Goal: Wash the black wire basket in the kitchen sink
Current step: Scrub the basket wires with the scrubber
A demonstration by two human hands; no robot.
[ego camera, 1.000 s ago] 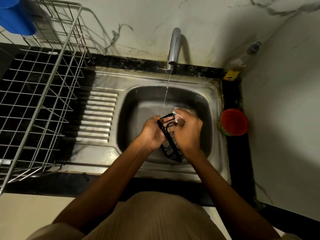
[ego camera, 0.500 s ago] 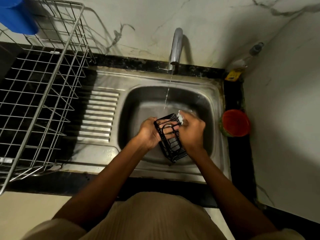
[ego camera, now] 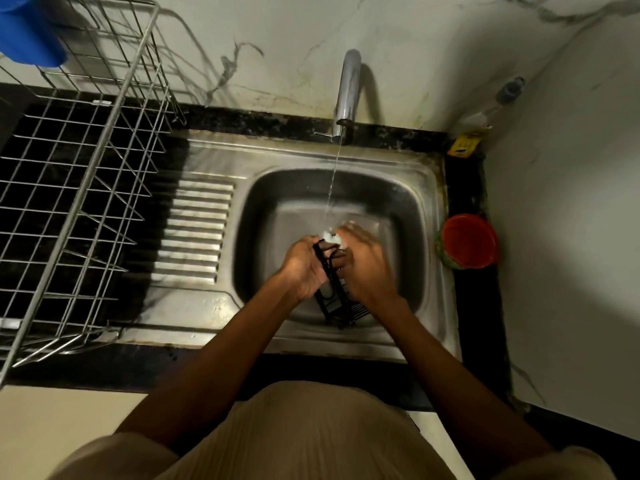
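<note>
The black wire basket (ego camera: 337,303) stands on edge, tilted, inside the steel sink (ego camera: 263,209). My left hand (ego camera: 303,268) grips its left side near the top. Blurred with motion, my right hand (ego camera: 367,268) is on the basket's right side and holds a small white scrub pad (ego camera: 330,237) against the basket's upper end. A thin stream of water (ego camera: 332,188) falls from the faucet (ego camera: 346,91) onto the pad and the top of the basket. Both hands cover the basket's upper half.
A steel wire dish rack (ego camera: 86,202) fills the counter on the left, with a blue cup (ego camera: 27,32) at its far corner. The ribbed drainboard (ego camera: 197,230) lies between rack and basin. A red cup (ego camera: 467,240) and a yellow packet (ego camera: 465,145) sit on the right ledge by the wall.
The basket has turned more edge-on between my hands and shifted under the water stream. My right hand has moved up along its top, rubbing.
</note>
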